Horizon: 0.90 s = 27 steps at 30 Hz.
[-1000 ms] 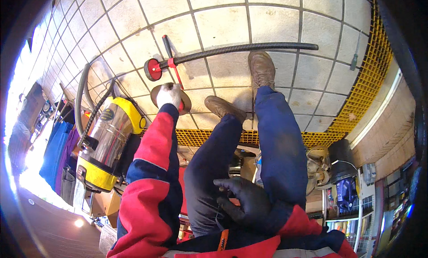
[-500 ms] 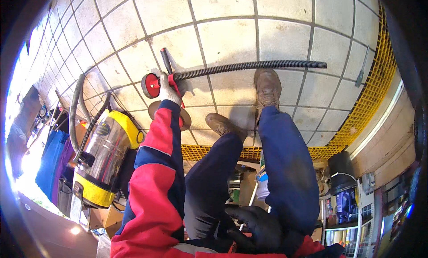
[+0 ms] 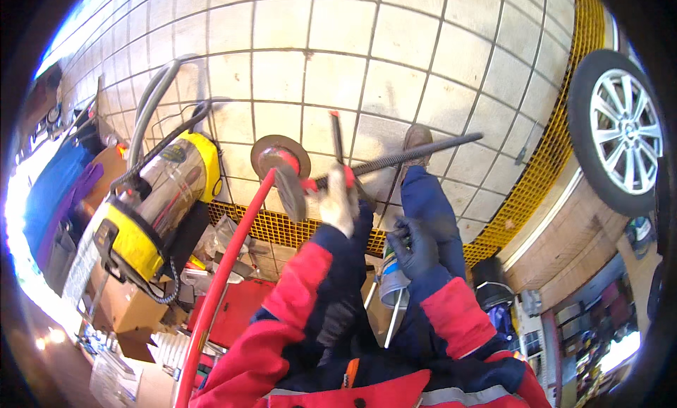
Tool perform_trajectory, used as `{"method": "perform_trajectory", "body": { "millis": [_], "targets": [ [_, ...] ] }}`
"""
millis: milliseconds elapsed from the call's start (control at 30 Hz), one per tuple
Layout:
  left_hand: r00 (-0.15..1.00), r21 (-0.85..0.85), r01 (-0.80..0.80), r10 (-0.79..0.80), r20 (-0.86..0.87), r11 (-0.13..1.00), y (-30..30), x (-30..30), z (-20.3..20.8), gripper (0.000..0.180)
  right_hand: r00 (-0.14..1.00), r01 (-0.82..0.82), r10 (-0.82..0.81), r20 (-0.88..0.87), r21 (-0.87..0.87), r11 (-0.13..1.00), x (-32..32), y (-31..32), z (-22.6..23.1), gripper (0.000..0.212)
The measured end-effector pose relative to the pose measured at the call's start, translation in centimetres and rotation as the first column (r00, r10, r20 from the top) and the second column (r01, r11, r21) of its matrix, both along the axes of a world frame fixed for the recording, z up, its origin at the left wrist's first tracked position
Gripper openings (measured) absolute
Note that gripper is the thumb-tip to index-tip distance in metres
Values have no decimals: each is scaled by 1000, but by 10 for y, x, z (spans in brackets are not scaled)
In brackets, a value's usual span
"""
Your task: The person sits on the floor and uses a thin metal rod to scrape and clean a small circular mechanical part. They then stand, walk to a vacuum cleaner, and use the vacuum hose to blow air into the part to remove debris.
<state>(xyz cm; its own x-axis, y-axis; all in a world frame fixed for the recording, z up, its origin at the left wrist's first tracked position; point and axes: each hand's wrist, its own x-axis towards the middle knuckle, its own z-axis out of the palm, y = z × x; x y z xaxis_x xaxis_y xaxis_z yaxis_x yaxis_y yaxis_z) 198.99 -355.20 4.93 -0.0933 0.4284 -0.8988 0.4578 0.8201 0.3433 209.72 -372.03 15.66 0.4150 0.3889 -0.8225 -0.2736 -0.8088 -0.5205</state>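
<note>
My left hand (image 3: 337, 209), in a pale glove, is closed around the red fitting of a tool. From this fitting a long black ribbed bar or hose (image 3: 416, 148) runs right, past my boot. A straight black handle (image 3: 337, 136) points away from me, and a dark round pad (image 3: 290, 194) hangs at its left end. Just behind the pad is a round brown disc (image 3: 300, 151) at the end of a red pole (image 3: 236, 256). My right hand (image 3: 416, 247), in a black glove, hovers over my right leg, fingers loosely curled and apart, with nothing visible in it.
A yellow and steel vacuum cleaner (image 3: 166, 196) with a grey hose stands at left. Yellow grating (image 3: 497, 224) borders the pale tiles. A car wheel (image 3: 626, 129) stands at far right. Nearer me are a red case (image 3: 240, 313), a bucket (image 3: 393, 284) and cardboard boxes.
My left hand has brought the tool nearer and to the right, turning it so the pad shows edge-on. My right hand has risen from my lap. The view has swung, bringing in the car wheel and red pole.
</note>
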Motion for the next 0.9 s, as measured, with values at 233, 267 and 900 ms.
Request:
{"method": "perform_trajectory", "body": {
  "millis": [233,267,900],
  "targets": [
    [223,-780,-261,822,525,569,-95,17,138,64,984,3,-68,165,365,931,60,61,153,74],
    [142,-774,-263,816,560,577,-101,26,163,57,993,79,-108,52,391,917,66,69,164,72],
    [-184,-710,-55,692,698,702,-26,-23,465,48,958,33,211,-194,806,592,121,187,422,67]
  ]
}}
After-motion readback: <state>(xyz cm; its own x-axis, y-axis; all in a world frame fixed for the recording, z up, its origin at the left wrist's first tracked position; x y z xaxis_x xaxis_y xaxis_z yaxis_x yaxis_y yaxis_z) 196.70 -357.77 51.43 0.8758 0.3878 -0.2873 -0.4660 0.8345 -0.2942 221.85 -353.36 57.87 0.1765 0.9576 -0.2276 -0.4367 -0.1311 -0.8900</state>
